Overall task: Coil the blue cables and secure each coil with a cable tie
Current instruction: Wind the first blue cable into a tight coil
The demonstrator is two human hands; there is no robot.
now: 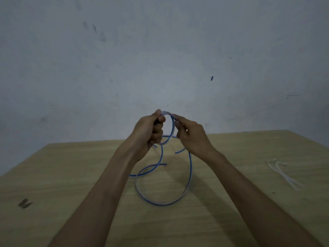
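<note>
A thin blue cable (190, 168) is held up above the wooden table (71, 175) at the middle of the view. My left hand (147, 131) is closed around a small loop of it, thumb on top. My right hand (191, 136) pinches the same loop from the right, fingertips nearly touching the left thumb. From the hands the cable hangs down in a big loose loop that rests on the table. Other short blue pieces lie behind it under my hands. A bunch of white cable ties (283, 173) lies at the right of the table.
A grey-white wall (160, 50) rises just behind the table's far edge. A dark mark (25, 203) sits on the table surface at the left.
</note>
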